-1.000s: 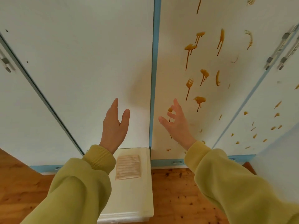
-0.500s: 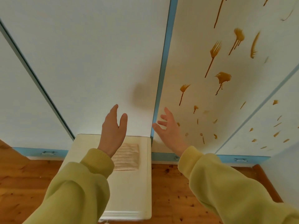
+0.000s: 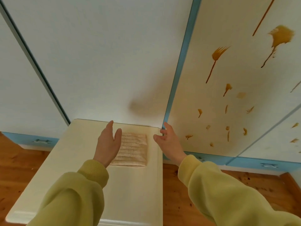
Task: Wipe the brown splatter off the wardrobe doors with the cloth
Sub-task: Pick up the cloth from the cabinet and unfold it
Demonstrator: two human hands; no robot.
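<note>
A folded beige cloth [image 3: 135, 149] lies flat on top of a cream cabinet [image 3: 84, 160] that stands against the white wardrobe doors. My left hand [image 3: 108, 144] hovers open over the cloth's left edge and hides part of it. My right hand [image 3: 169, 142] is open with fingers spread, just right of the cloth near the cabinet's right edge. Brown splatter [image 3: 216, 57] with drips marks the right wardrobe door [image 3: 203, 111], and smaller flecks [image 3: 294, 125] dot the door further right. Both arms wear yellow-green sleeves.
Blue trim strips [image 3: 184, 54] separate the white doors. Blue drawers with metal handles [image 3: 268, 164] run along the wardrobe's base. A wooden floor [image 3: 179, 201] surrounds the cabinet. The left doors [image 3: 97, 54] show no stains.
The view has tilted down and closer, so the cabinet and cloth fill more of the frame. Both hands have dropped from in front of the doors to just above the cabinet top.
</note>
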